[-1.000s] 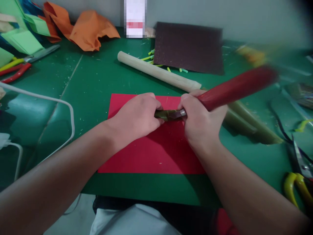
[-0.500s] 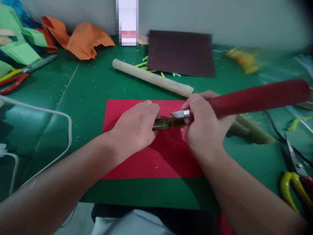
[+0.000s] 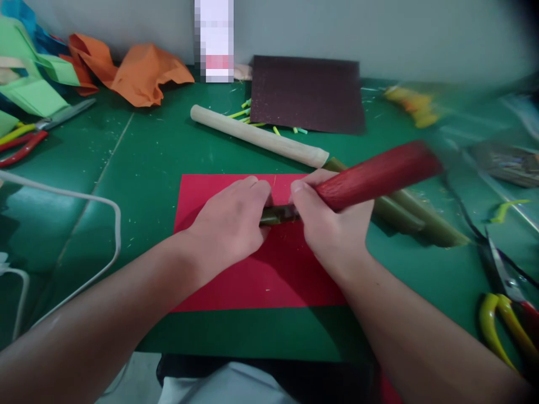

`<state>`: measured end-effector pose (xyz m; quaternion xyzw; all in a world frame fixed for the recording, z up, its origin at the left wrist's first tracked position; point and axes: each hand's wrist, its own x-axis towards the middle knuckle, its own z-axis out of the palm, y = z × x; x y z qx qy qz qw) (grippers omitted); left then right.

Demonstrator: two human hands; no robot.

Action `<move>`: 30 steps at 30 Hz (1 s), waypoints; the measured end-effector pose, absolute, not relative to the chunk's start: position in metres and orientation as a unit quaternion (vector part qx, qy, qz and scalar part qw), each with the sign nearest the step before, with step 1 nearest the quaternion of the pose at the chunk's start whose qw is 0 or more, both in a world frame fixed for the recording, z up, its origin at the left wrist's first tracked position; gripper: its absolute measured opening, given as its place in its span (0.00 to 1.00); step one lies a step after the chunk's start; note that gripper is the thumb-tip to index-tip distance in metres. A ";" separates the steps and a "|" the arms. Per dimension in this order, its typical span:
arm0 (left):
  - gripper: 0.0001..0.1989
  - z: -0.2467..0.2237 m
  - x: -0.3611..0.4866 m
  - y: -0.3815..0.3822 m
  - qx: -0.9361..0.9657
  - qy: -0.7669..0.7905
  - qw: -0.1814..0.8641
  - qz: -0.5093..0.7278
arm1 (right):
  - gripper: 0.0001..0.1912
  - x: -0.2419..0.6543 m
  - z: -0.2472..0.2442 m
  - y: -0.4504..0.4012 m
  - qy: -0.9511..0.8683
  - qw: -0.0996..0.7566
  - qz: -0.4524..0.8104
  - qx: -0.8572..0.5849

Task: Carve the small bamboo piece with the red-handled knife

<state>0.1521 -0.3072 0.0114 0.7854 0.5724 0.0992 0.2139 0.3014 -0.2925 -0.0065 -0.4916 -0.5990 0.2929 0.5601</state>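
My left hand (image 3: 233, 219) is closed around a dark green bamboo stick (image 3: 273, 215) that lies across a red sheet (image 3: 252, 280). In my right hand (image 3: 332, 219) is a carving knife (image 3: 379, 174) with a thick red handle, which slants up to the right. Its blade end is down at the stick, close by my left fingers, and is mostly hidden by my right fingers. The stick's right part is also covered by that hand. A few small shavings are scattered on the red sheet.
Behind the sheet lies a pale peeled stick (image 3: 256, 136), with a dark brown sheet (image 3: 307, 92) beyond. Green curved pieces (image 3: 415, 216) are right of my hand. Yellow-handled scissors (image 3: 503, 308) lie at right, red-and-yellow-handled scissors (image 3: 29, 132) at left. A white cable (image 3: 118, 224) loops at left.
My right hand has moved left along the stick with the knife, whose handle now tilts more steeply. The blade, visible before, is now mostly hidden. My left hand stays on the stick.
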 end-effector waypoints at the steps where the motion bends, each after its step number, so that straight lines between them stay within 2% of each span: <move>1: 0.07 0.012 0.152 -0.307 0.783 0.574 0.218 0.099 | 0.10 0.301 -0.008 -0.292 -0.600 0.558 0.295 -0.492; 21: 0.08 0.012 0.153 -0.307 0.778 0.582 0.215 0.100 | 0.10 0.296 -0.009 -0.292 -0.580 0.558 0.303 -0.509; 30: 0.05 0.010 0.151 -0.306 0.781 0.579 0.209 0.107 | 0.10 0.297 -0.011 -0.291 -0.585 0.567 0.297 -0.498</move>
